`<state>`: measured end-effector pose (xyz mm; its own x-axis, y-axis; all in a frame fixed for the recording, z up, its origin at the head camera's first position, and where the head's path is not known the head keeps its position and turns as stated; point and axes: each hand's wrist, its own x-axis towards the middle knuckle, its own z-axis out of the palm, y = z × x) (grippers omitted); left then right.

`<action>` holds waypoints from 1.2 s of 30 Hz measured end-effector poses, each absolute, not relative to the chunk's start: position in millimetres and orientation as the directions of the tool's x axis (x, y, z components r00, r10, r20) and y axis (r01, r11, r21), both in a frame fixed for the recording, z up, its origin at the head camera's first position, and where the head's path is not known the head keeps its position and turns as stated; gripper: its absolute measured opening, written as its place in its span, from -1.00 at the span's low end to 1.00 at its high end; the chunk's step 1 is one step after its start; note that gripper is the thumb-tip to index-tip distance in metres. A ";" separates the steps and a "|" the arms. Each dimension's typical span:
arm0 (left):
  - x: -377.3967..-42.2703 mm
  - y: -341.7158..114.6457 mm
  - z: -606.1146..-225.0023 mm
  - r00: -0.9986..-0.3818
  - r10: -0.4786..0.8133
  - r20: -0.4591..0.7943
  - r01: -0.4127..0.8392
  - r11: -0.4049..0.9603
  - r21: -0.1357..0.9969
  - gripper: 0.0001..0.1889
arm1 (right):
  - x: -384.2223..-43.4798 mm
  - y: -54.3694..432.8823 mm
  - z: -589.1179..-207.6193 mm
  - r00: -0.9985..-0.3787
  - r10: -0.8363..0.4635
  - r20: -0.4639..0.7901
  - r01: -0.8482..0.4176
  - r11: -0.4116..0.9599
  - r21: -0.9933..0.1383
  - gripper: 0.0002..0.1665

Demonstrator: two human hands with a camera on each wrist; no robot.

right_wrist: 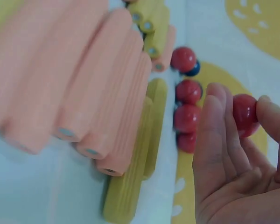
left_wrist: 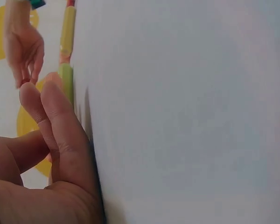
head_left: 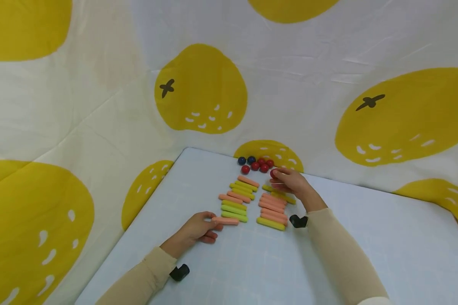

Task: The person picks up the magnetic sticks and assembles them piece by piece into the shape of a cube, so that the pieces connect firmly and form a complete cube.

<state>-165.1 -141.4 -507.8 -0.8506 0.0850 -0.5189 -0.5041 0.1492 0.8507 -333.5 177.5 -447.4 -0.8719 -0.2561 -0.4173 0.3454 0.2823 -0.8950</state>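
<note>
Near the far edge of the tabletop point(head_left: 229, 267), the right hand point(head_left: 294, 184) pinches a red ball point(right_wrist: 245, 115); nearer the left edge, the left hand point(head_left: 198, 228) seemingly grips a pink stick point(head_left: 228, 221).

We see a glossy red ball point(right_wrist: 245, 114) pinched in the right hand point(head_left: 293, 182). The left hand point(head_left: 199, 227) holds a pink stick point(head_left: 227, 221).

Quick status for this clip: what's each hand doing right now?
Left hand: closed, holding a pink stick.
Right hand: closed, pinching a red ball.
</note>
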 end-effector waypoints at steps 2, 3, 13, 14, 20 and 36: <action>-162.3 -142.7 -506.4 -0.852 0.090 -0.516 -0.506 0.114 0.855 -0.68 | -322.7 180.4 -445.3 -0.868 -0.270 -0.417 0.335 0.301 -0.893 -0.30; -160.7 -142.9 -505.4 -0.853 0.091 -0.514 -0.506 0.094 0.857 -0.66 | -317.3 181.1 -444.6 -0.866 -0.279 -0.415 0.325 0.316 -0.891 -0.30; -158.4 -126.9 -485.7 -0.867 0.139 -0.478 -0.483 -0.002 0.875 -0.39 | -257.1 164.7 -436.1 -0.820 -0.443 -0.362 0.221 0.339 -0.915 -0.30; -158.1 -124.3 -484.2 -0.866 0.140 -0.480 -0.485 -0.008 0.874 -0.37 | -251.2 162.4 -436.2 -0.812 -0.457 -0.363 0.223 0.332 -0.917 -0.31; -155.0 -109.9 -477.8 -0.871 0.132 -0.473 -0.484 -0.066 0.872 -0.30 | -225.5 151.1 -435.8 -0.795 -0.500 -0.343 0.185 0.338 -0.923 -0.42; -129.2 -80.8 -480.8 -0.777 0.400 -0.485 -0.481 0.118 0.869 -0.58 | -217.1 164.1 -425.6 -0.781 -0.526 -0.338 0.069 0.465 -0.883 -0.47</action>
<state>-129.2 -80.8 -480.8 -0.7774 0.4005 -0.4850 -0.4810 0.1184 0.8687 -217.1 164.1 -425.6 -0.7806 -0.5257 -0.3383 0.0692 0.4651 -0.8825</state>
